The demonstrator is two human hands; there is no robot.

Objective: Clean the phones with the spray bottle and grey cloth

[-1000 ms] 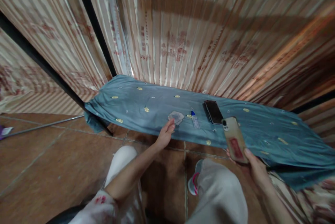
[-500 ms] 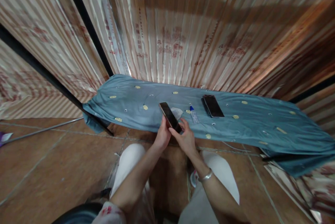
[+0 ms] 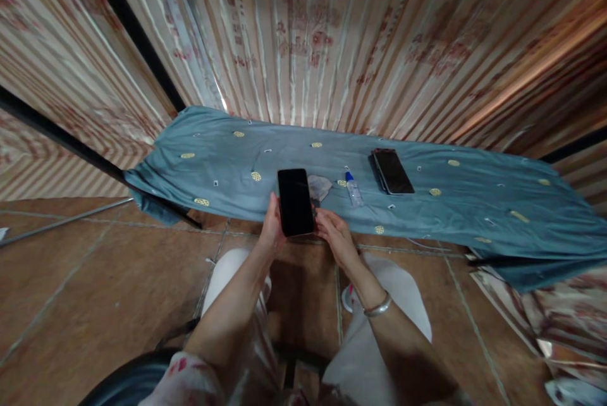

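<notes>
A smartphone (image 3: 296,202) with a black, unlit screen faces me just over the front edge of the cloth-covered table. My left hand (image 3: 272,224) grips it along the left side. At its lower right edge, my right hand (image 3: 333,230) has its fingers closed against the phone; a small dark patch near those fingertips is too unclear to name. Behind the phone lies a crumpled whitish cloth or tissue (image 3: 320,187), partly covered by it. To the right rests a small clear bottle with a blue cap (image 3: 353,191). Farther right, dark phone-like devices (image 3: 395,172) lie stacked.
A blue-green cloth with yellow pineapple prints (image 3: 222,166) covers the long, narrow table. Striped curtains (image 3: 294,77) hang behind it. Black poles (image 3: 137,39) slant down at the left. Below is a brown tiled floor (image 3: 71,279).
The phone has turned from a slanted position to nearly upright, its screen towards me. My right hand has shifted from its lower end to its right edge. The view has tilted slightly downward.
</notes>
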